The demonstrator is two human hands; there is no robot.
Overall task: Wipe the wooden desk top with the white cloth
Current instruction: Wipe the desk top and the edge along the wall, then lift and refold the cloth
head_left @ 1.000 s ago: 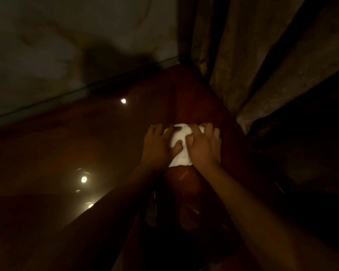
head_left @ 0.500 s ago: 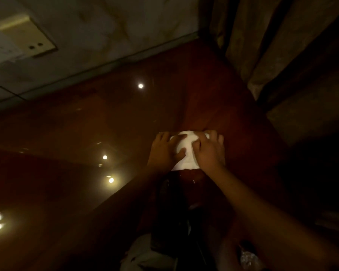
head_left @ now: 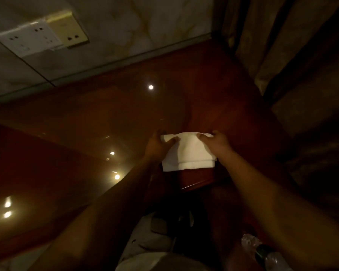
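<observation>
Cloth between left hand and right hand, near desk edge

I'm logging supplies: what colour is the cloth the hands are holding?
Plain white, no pattern visible; the cloth shows best in the head view.

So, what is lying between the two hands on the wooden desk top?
Only the white cloth: it spans the stretch from left hand to right hand, each pinching a far corner. The head view shows it.
</observation>
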